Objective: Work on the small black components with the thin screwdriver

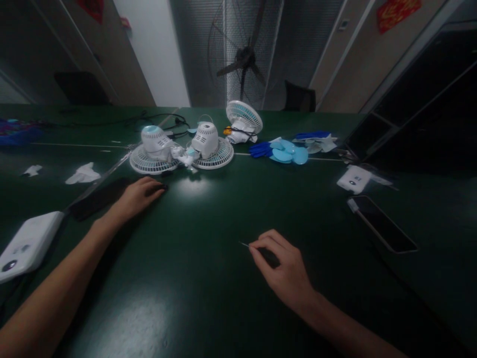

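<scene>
My right hand (283,266) is closed in a pinch over the middle of the green table (194,278). A thin, pale metal pin (243,244) sticks out from between its thumb and forefinger, pointing left. Farther out on the left, my left hand (137,198) rests low on the table with its fingers curled round a small black piece (164,187), whose kind I cannot make out. Just beyond that hand, two white fans, one at the left (154,144) and one beside it (206,141), lie face down on their round grilles.
A third white fan (244,122) leans behind. Light blue fan blades (285,151) lie by blue gloves (261,149). At right are a phone (383,223) and a small white box (354,180). A white device (30,243) and crumpled white plastic (84,173) lie left.
</scene>
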{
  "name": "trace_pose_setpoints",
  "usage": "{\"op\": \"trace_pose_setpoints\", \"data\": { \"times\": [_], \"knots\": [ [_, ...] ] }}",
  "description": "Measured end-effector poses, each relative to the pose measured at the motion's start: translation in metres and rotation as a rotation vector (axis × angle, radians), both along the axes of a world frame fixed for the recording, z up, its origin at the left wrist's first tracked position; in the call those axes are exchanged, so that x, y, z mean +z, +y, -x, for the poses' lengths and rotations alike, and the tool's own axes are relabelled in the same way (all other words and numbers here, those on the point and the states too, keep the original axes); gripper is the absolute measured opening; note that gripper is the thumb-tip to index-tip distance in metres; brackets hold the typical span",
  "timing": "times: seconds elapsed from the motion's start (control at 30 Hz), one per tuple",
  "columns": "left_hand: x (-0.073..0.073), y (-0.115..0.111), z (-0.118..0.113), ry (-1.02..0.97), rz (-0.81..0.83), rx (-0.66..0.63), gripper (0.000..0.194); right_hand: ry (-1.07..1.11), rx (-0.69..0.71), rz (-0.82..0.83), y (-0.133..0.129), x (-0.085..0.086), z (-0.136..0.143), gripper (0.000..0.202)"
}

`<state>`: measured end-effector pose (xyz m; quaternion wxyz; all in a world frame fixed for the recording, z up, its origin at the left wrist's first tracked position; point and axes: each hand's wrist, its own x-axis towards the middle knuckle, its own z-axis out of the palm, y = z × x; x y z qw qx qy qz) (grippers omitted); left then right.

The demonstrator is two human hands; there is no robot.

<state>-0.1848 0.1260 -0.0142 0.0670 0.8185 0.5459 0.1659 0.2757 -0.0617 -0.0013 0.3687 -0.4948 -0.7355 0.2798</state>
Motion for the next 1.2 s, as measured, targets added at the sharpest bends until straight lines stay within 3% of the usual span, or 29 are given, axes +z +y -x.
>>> {"op": "trace_pose_setpoints", "data": {
  "times": [0.1, 0.27, 0.67, 0.93, 1.2],
  "knots": [
    [0.010, -0.002, 0.011, 0.063, 0.081, -0.021, 0.050, 0.000, -0.005, -0.008, 0.000, -0.001, 0.000, 0.012],
    [0.024, -0.007, 0.005, 0.094, 0.161, 0.036, 0.045, -0.027, -0.006, -0.030, 0.000, -0.001, 0.000, 0.014],
    [0.030, -0.020, -0.002, 0.079, 0.088, 0.139, 0.039, -0.022, -0.009, -0.001, 0.000, 0.001, 0.000, 0.014],
    [0.026, -0.015, 0.011, -0.093, 0.084, 0.195, 0.047, 0.002, -0.006, 0.010, 0.000, 0.000, 0.000, 0.014],
    [0.057, -0.034, -0.023, 0.163, 0.095, 0.165, 0.035, -0.023, 0.003, -0.013, 0.000, -0.001, -0.001, 0.014]
  ]
}}
